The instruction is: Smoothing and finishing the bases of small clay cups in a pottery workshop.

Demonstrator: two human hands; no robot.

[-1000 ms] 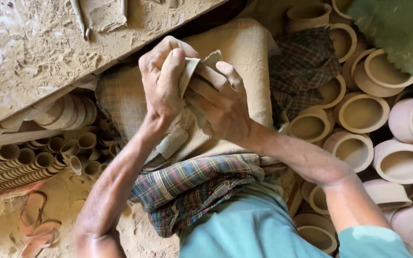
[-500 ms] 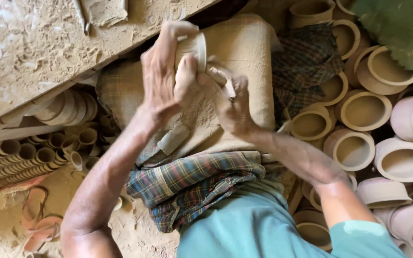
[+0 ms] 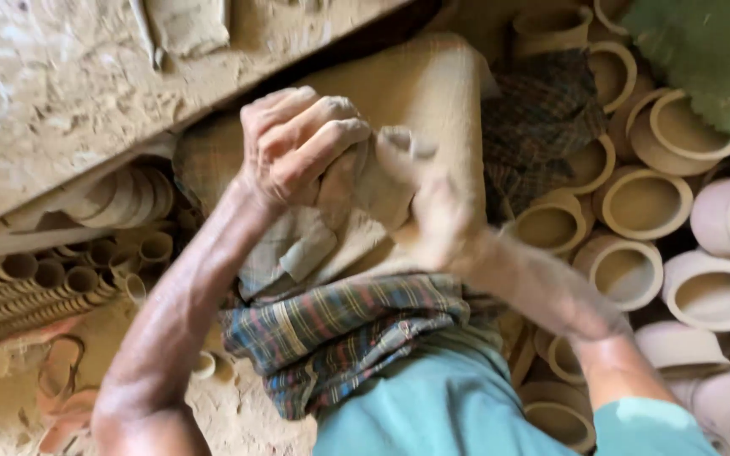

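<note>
- Far left of the clay lump, rows of small clay cups lie stacked on their sides under the edge of the dusty tabletop.
- Below those cups, still left of the lump, a pair of clay-smeared sandals sits on the dusty floor.
- The left hand is directly against the lump's left side; its fingers curl over the top and press onto the clay, closed around it.
- The clay lump itself is grey and soft-looking, squeezed between both hands above a tan sackcloth draped over the person's lap.
- The right hand meets the lump from its right side. It is blurred, but its fingers bend in against the clay, so the lump sits pinched from both sides.
- Below the lump, a checked cloth wraps the waist, with a teal shirt beneath it.
- Right of the lump, many open-mouthed clay pots stand crowded together, some tan and some pinkish.
- Farthest right of the lump, a green sheet fills the upper corner.
</note>
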